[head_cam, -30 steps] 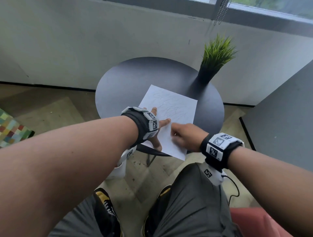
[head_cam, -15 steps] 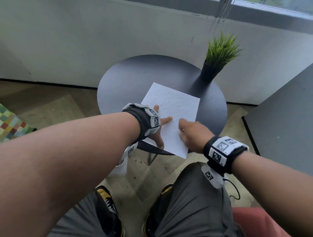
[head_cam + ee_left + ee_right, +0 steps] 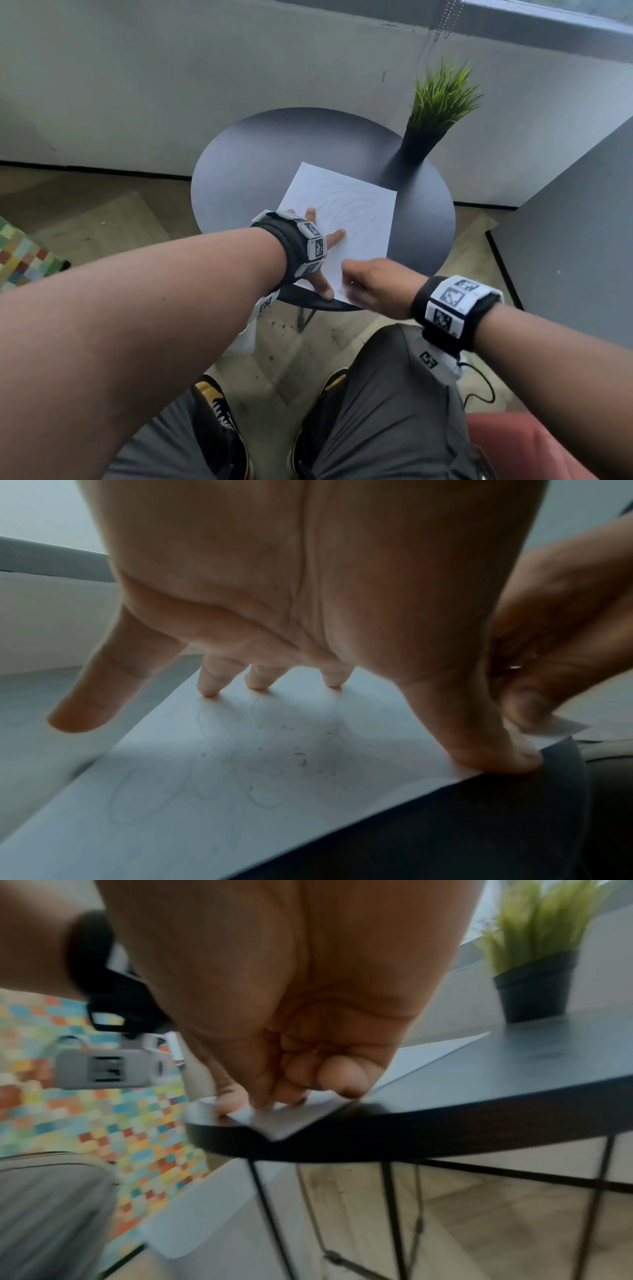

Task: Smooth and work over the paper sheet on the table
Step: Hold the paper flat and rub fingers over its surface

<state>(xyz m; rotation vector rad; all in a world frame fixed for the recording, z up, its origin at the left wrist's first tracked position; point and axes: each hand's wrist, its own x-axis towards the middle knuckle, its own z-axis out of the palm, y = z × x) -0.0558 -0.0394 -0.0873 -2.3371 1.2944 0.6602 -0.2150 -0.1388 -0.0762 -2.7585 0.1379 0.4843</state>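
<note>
A white paper sheet (image 3: 349,212) with faint pencil lines lies on the round dark table (image 3: 257,164), its near corner over the edge. My left hand (image 3: 323,270) is spread on the sheet's near left part. Its fingertips (image 3: 209,691) and thumb press the paper (image 3: 240,777) flat. My right hand (image 3: 373,284) is curled at the near corner. It pinches a small white piece (image 3: 555,726) that looks like an eraser, down against the sheet. In the right wrist view the right hand (image 3: 291,1042) sits on the overhanging paper corner (image 3: 284,1123).
A potted green plant (image 3: 435,113) stands at the table's far right edge. A white bin (image 3: 245,335) sits under the table on the left. A grey panel (image 3: 565,240) rises on the right, and a colourful rug (image 3: 24,257) lies on the floor at left.
My right hand slid a little up the sheet, then back toward the near corner. The left hand stayed pressed in the same spot.
</note>
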